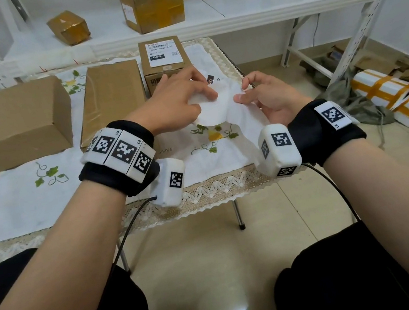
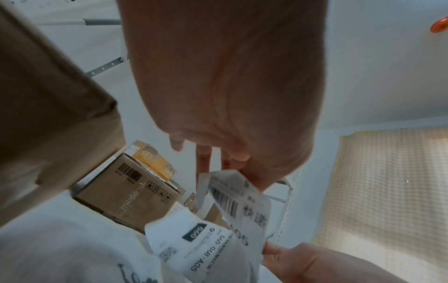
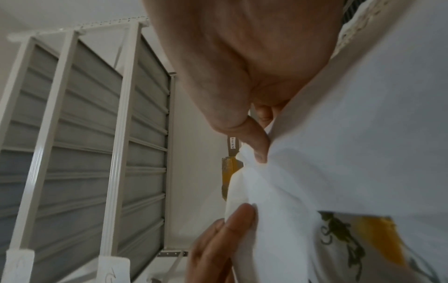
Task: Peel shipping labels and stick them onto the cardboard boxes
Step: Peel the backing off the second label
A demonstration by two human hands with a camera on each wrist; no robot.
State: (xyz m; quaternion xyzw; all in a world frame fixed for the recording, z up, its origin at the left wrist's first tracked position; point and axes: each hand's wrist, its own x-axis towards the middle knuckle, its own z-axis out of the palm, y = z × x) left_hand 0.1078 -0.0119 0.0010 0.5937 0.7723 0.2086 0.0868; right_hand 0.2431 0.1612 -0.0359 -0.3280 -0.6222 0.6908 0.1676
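Both hands hold a white shipping label sheet (image 1: 217, 109) above the table's right half. My left hand (image 1: 200, 88) pinches a curling printed label (image 2: 232, 206) with a barcode at its top edge. My right hand (image 1: 243, 91) pinches the sheet's right edge between thumb (image 3: 257, 145) and index finger. A long tail of white paper (image 1: 247, 126) hangs toward the right wrist. Behind the hands stands a small cardboard box (image 1: 165, 72) with a label stuck on its top. A taped box (image 1: 112, 94) and a plain box (image 1: 21, 120) lie to its left.
A white embroidered cloth (image 1: 29, 200) covers the small folding table. A white shelf (image 1: 228, 12) behind it carries several taped parcels. On the floor at the right lie white foam parcels (image 1: 390, 94) and bags. My knees sit below the table's front edge.
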